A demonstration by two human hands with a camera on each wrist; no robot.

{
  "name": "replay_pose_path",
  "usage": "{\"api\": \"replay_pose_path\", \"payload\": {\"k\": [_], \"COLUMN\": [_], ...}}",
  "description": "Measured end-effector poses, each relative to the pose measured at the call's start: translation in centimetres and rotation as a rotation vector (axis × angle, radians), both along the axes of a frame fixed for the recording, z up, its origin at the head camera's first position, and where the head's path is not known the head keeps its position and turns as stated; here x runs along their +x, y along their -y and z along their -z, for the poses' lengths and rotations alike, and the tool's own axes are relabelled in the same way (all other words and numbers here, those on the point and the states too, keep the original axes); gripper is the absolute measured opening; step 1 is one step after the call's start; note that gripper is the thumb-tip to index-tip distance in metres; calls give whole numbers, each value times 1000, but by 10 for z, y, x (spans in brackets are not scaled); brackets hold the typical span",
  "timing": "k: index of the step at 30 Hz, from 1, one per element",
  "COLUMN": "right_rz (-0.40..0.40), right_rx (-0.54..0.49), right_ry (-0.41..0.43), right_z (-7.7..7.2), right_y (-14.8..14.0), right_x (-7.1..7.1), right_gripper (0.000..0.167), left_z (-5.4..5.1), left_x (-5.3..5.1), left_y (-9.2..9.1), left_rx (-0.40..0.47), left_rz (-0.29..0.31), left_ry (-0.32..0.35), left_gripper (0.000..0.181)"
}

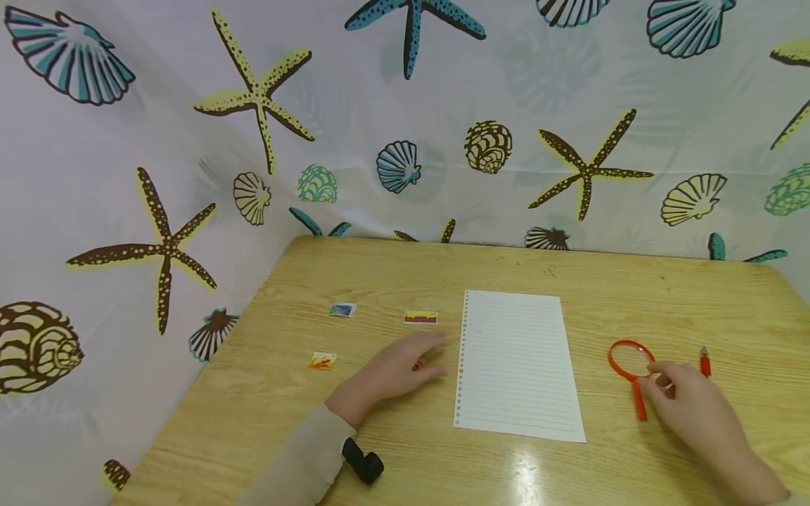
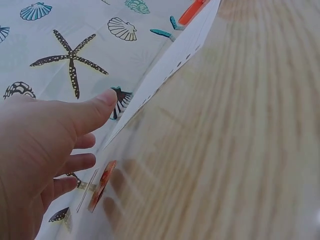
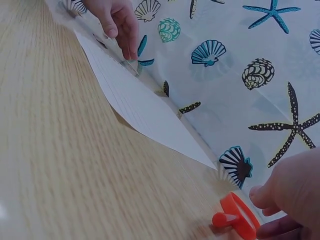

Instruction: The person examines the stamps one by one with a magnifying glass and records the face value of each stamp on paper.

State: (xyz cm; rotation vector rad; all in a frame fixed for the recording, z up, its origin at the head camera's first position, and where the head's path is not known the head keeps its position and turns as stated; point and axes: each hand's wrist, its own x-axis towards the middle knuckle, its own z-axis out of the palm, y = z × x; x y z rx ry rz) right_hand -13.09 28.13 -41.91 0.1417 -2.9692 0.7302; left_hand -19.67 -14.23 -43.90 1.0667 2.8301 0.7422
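In the head view, a red magnifying glass lies on the bench to the right of a lined sheet, handle towards the person. The right hand has its thumb and index finger close together where rim meets handle; whether they pinch it, I cannot tell. A light hold there or on the handle would probably be steadiest, keeping skin off the lens and knuckles clear of the red pen just beyond. The left hand, thumb and fingers apart, is beside the sheet's punched edge, near a red-and-yellow card. The left wrist view shows that spread plainly; keeping those fingers relaxed should avoid nudging the paper. In the right wrist view, thumb and fingertips are right by the rim, contact unclear, so a gentle, level approach seems wise.
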Motion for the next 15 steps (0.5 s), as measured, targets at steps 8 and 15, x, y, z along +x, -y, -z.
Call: {"api": "replay_pose_path", "payload": {"k": [8,15], "right_rz": [43,73], "right_rx": [-23,-73], "right_ry": [47,123], "right_z": [1,3], "right_y": [6,5], "right_x": [1,1], "right_gripper": [42,51], "left_z": [-5,-10], "left_x": [5,15], "left_y": [18,43], "left_rx": [37,54], "left_rz": [-78,-173], "left_ry": [19,39], "left_gripper": [53,52]}}
